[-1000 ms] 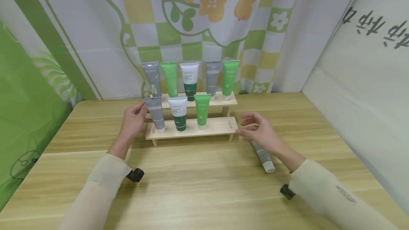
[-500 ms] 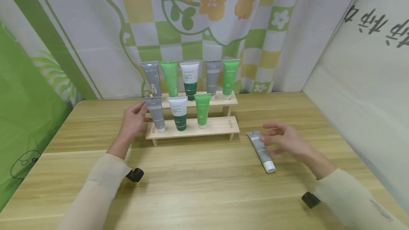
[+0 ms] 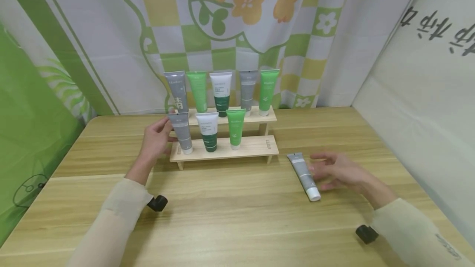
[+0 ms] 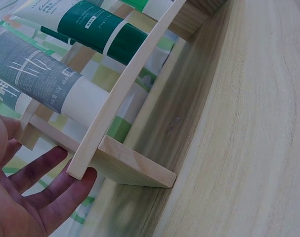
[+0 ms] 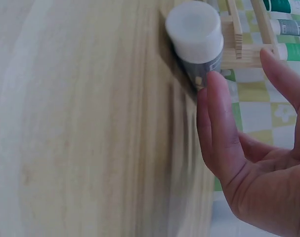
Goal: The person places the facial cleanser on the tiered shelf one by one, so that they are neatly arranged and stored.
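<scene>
A two-tier wooden rack (image 3: 256,146) bears upright squeeze tubes. On its lower tier stand a grey tube (image 3: 180,131), a white-and-green tube (image 3: 208,131) and a green tube (image 3: 235,127). My left hand (image 3: 155,138) is at the rack's left end; the left wrist view has its loosely bent fingers (image 4: 73,200) touching the lower board's end. Another grey tube (image 3: 303,176) with a white cap lies on the table, right of the rack. Close to its right side is my right hand (image 3: 339,170), blurred, thumb and fingers apart and nothing gripped.
Several more tubes, among them a grey tube (image 3: 248,90) and a green tube (image 3: 268,92), line the upper tier. The wooden table (image 3: 230,213) stretches out in front. Behind hangs a patterned curtain (image 3: 237,48), and a white wall (image 3: 419,94) rises at the right.
My right hand has moved right and toward me, from the rack's right end to beside the lying grey tube. My left hand has stayed at the rack's left end.
</scene>
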